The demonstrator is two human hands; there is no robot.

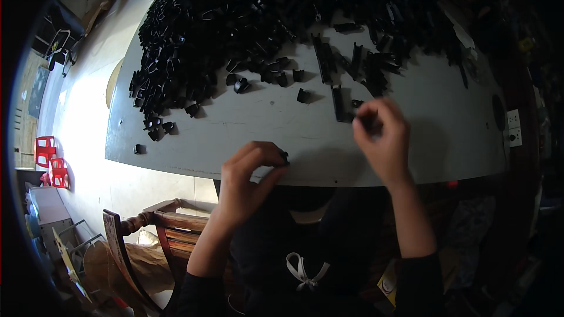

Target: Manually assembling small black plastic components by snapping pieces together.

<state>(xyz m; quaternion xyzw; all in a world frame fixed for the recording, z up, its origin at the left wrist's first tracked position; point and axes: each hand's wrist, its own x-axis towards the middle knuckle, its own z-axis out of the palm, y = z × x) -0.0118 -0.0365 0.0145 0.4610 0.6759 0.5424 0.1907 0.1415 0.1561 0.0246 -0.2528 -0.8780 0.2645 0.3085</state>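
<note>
My left hand (244,176) is over the table's front edge, its thumb and fingers pinched on a small black plastic piece (284,157). To the right, my right hand (385,141) hangs above the table with thumb and forefinger curled together. Dark shadow fills the gap between those fingers, and what they hold is hard to make out. Just left of its fingertips lies a long narrow black plastic strip (338,104). A small black part (356,104) lies close to the same fingertips. Farther off, a loose black clip-like piece (303,95) rests alone.
A large heap of small black clip-like pieces (194,41) covers the far left of the grey table (235,132). Longer black strips (382,61) lie at the far right. A wooden chair (176,229) stands left of me, and red stools (46,151) are on the floor beyond.
</note>
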